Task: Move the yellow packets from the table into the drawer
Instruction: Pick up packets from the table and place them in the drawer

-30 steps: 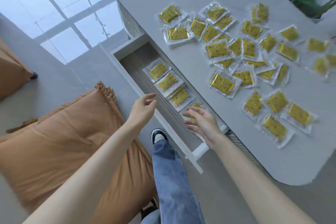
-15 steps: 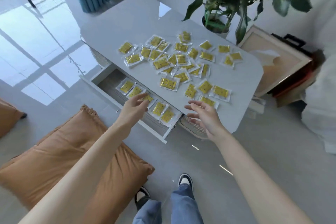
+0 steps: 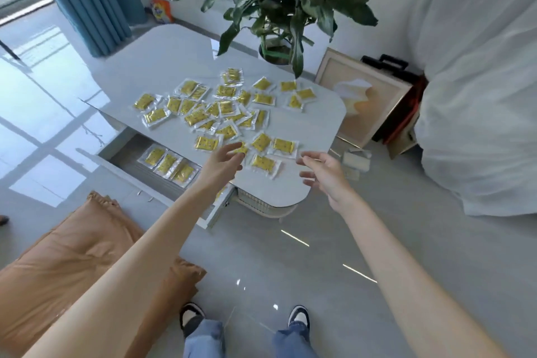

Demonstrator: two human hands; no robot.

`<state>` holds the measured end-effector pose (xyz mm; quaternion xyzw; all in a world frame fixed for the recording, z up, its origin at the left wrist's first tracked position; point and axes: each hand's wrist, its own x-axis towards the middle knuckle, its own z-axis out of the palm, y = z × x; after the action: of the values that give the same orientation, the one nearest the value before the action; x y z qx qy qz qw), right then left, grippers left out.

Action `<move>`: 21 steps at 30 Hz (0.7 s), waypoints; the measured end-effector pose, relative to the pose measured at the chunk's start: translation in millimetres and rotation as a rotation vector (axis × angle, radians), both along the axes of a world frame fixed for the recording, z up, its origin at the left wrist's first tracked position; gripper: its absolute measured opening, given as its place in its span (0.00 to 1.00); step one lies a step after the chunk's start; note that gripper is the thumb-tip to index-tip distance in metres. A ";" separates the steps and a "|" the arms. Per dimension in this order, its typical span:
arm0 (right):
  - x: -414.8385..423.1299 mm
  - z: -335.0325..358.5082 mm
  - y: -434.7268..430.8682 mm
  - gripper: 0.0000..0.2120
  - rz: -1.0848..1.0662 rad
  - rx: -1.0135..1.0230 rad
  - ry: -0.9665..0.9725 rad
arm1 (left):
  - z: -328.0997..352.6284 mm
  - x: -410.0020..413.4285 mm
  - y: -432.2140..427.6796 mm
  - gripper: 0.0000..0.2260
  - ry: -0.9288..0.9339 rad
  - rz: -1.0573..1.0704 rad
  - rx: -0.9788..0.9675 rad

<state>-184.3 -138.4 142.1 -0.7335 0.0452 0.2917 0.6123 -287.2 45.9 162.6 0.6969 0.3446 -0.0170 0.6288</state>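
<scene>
packet [image 3: 263,162] just beside left hand [image 3: 222,166]

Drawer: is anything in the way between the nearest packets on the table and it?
Nothing visible does. The drawer stands open under the table edge, with a few stored packets lying flat and bare bottom showing. The left hand reaches over the nearest packets; the right hand hovers open beside them.
</scene>
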 end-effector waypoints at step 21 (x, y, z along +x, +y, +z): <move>217.4 15.3 -153.9 0.07 0.244 -0.238 -0.113 | 7.5 202.9 -124.1 0.16 -0.017 0.078 0.014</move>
<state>33.1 -292.3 157.4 -0.8159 -0.0443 0.3149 0.4829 -84.3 -78.1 170.0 0.6874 0.3664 0.0162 0.6269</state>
